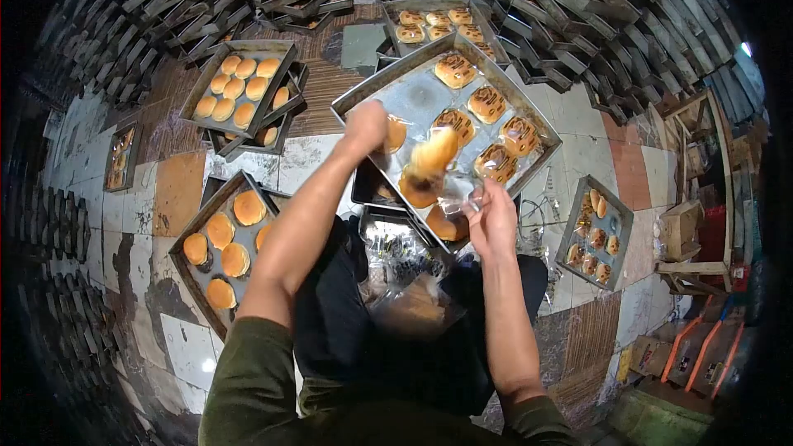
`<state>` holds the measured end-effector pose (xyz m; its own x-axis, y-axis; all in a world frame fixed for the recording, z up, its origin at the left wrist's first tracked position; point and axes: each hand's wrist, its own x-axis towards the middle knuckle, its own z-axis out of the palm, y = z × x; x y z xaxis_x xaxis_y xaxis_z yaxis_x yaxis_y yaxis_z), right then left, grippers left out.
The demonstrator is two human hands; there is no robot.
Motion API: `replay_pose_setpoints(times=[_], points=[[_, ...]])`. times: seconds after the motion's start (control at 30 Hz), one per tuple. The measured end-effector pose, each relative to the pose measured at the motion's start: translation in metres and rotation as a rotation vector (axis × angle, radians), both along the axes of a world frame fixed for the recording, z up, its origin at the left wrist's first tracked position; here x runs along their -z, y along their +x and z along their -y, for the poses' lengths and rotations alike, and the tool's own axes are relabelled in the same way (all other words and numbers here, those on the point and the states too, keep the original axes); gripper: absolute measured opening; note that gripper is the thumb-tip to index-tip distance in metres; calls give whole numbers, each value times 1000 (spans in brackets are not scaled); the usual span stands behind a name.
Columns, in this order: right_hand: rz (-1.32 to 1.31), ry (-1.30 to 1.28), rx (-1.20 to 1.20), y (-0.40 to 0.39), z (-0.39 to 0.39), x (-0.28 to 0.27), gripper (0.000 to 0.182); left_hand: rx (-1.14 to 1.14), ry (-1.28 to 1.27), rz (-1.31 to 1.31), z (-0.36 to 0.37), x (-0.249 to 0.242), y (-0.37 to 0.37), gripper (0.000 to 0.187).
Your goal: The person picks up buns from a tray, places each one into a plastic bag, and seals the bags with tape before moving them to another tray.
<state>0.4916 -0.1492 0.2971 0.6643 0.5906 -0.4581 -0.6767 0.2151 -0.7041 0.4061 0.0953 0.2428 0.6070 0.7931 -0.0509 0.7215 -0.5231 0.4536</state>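
A large metal tray (pixel 541 128) with several topped buns (pixel 487 104) and plain buns lies tilted before me. My left hand (pixel 366 128) is closed at its left edge, beside a plain bun (pixel 395 134); whatever it may hold is hidden. At the lower right of the tray, my right hand (pixel 493 216) pinches a clear plastic bag (pixel 459 197). Between the hands, a bun (pixel 435 151) is blurred by motion, above the tray and near the bag's mouth. Below the tray, between my legs, are clear plastic packages (pixel 402 241).
Stacked trays of plain buns stand at the upper left (pixel 283 54) and lower left (pixel 183 258). Another bun tray (pixel 619 268) lies at the right, one (pixel 483 12) behind. Racks of stacked metal trays (pixel 570 25) surround the floor. A wooden frame (pixel 712 128) stands far right.
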Motion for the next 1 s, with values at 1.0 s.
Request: replay_pose_setpoints(times=[1.0], points=[[-139,-660,170,-90,464,359,32,150,-36,57,28,59,132,62]])
